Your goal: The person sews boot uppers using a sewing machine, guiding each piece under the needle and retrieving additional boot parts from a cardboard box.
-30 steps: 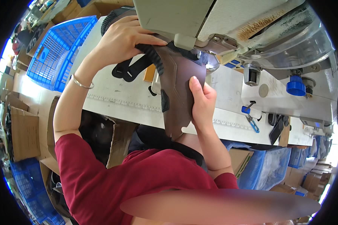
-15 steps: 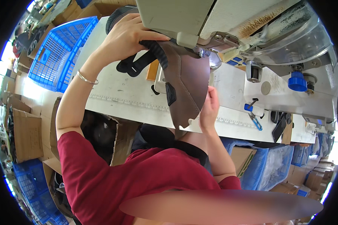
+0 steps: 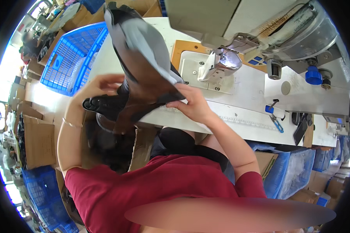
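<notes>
Between my hands, in front of the sewing machine, is a brown leather-like stitched piece with a grey lining and black padded parts. It is tilted, and partly smeared by motion. My right hand pinches its right edge between thumb and fingers. At its left side my left hand curls round it beside the black ribbed part; those fingers are blurred and partly hidden behind the piece. The piece is apart from the machine's needle area, where the metal bed shows.
On the white table lie blue-handled snips and a dark flat object. A blue crate stands at the left. An open carton with dark contents is below the table edge. Blue lined bins stand at the right.
The brown piece has come out from under the machine head, moved left and toward me, and turned so its grey lining shows. Both hands moved with it, the left one lower.
</notes>
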`<action>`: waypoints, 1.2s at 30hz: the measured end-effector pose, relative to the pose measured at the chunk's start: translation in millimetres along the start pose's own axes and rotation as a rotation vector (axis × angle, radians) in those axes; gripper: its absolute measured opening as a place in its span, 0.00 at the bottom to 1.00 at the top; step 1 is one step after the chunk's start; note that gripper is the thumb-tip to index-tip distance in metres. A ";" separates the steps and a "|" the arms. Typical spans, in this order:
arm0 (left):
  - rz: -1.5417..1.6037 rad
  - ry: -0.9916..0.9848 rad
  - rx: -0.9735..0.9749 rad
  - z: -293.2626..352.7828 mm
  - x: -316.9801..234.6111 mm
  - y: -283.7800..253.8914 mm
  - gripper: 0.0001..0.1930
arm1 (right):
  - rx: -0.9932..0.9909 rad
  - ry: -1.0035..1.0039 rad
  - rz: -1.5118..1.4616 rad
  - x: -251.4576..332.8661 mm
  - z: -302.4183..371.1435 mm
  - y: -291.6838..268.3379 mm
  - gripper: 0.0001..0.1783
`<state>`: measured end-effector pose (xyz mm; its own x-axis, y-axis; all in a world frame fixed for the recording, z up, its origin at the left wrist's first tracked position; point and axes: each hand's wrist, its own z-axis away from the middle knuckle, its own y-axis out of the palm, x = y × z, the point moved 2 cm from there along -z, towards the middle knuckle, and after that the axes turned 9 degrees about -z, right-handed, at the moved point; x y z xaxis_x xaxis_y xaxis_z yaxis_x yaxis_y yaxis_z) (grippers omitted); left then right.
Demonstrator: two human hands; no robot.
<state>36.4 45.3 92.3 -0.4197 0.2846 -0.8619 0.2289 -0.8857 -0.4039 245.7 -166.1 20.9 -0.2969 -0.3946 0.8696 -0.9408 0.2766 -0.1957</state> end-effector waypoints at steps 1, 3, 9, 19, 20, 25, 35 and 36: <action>0.156 -0.058 -0.069 6.4 -3.5 -10.8 0.26 | 0.039 0.167 -0.183 3.7 -2.6 0.3 0.13; -0.090 0.097 -0.541 16.6 -27.7 -39.3 0.22 | 0.103 0.255 -0.124 16.1 -4.3 -1.5 0.15; -0.400 0.519 0.215 -10.8 -89.0 16.1 0.20 | 0.325 0.246 0.193 34.5 -1.0 5.7 0.23; -1.570 0.204 0.524 -158.6 -111.6 61.4 0.21 | 0.011 0.689 0.032 31.3 41.3 -33.6 0.17; -1.455 0.366 0.163 -154.5 -121.0 46.6 0.16 | -0.101 0.582 -0.179 32.7 41.7 -38.1 0.17; -0.974 0.682 -0.611 -55.1 -116.6 79.5 0.11 | -0.388 0.435 -0.473 30.5 42.8 -51.4 0.17; -1.862 0.552 -0.821 2.9 -57.2 160.2 0.21 | -0.707 0.244 -0.629 1.0 37.9 -33.8 0.12; -1.835 0.610 -0.868 -2.3 -54.3 156.5 0.20 | -0.752 0.250 -0.624 0.2 37.1 -34.0 0.12</action>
<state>97.0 -107.9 75.2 -0.3563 0.6292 0.6908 0.3140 0.7769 -0.5457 271.5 -208.2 11.0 0.3377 -0.4864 0.8058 -0.5435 0.5982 0.5888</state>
